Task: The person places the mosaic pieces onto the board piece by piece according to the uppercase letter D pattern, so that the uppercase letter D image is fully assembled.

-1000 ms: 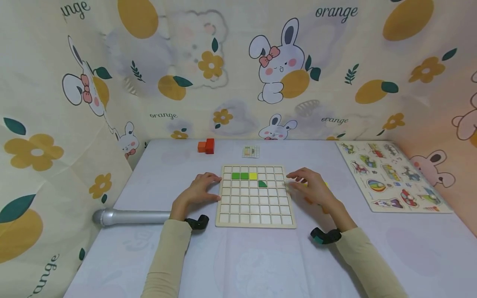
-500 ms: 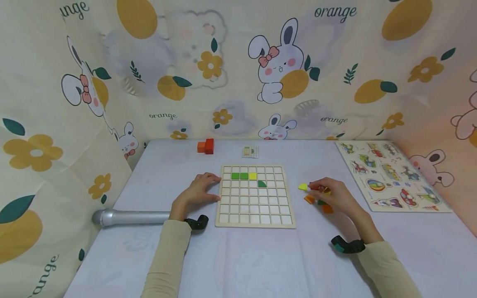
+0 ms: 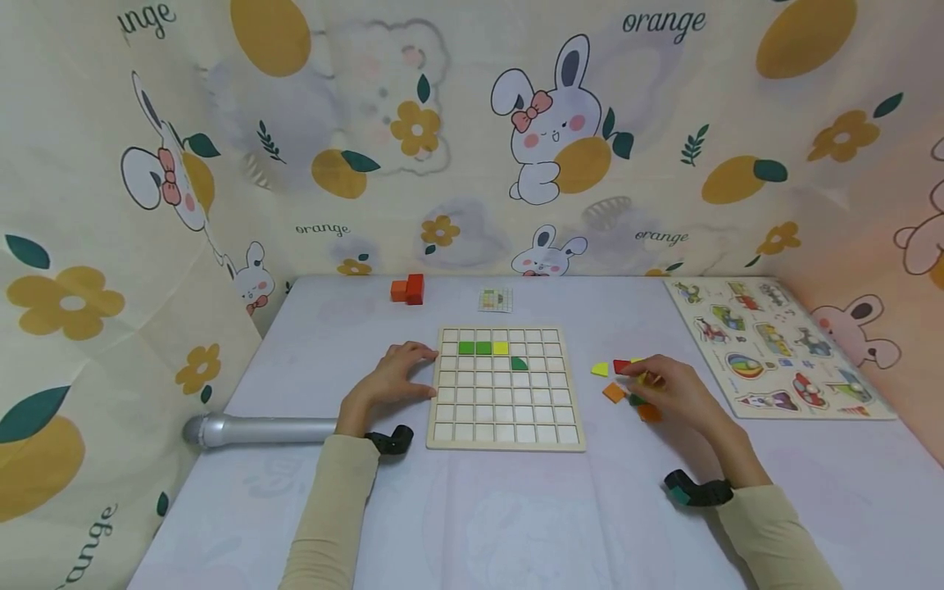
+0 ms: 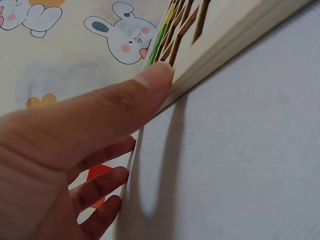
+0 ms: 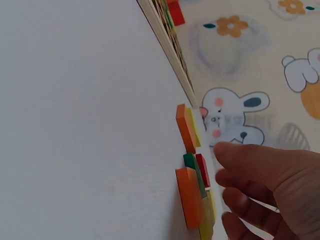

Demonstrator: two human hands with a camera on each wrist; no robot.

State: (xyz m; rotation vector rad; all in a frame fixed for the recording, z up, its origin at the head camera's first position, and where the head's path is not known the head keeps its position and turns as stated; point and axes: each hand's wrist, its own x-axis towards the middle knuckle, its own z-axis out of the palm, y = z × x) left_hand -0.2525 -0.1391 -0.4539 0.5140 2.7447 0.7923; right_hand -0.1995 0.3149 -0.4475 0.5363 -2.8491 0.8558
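Note:
My left hand [image 3: 391, 378] rests at the left edge of a wooden grid board [image 3: 506, 447]. Its thumb [image 4: 155, 79] touches the board's rim, and the other fingers are spread loosely. In the grid lie two green squares [image 3: 475, 348], a yellow square [image 3: 501, 348] and a green quarter-round piece [image 3: 519, 363]. Right of the board, my right hand [image 3: 674, 396] hovers over loose pieces, fingers bent and apart, with nothing seen gripped. Around it lie a yellow piece [image 3: 600, 369], a red piece [image 5: 203, 170], orange pieces [image 5: 189, 197] and a green piece [image 5: 195, 174], partly covered in the head view.
Behind the board lies a small pattern card [image 3: 496, 300], with red and orange blocks [image 3: 408, 290] to its left. A silver microphone-like rod [image 3: 265, 430] lies by my left forearm. At the far right sits a picture puzzle board [image 3: 782, 352].
My right hand has left the board's right edge and moved right, over the loose pieces. The red piece now shows beside its fingertips. My left hand has stayed in place.

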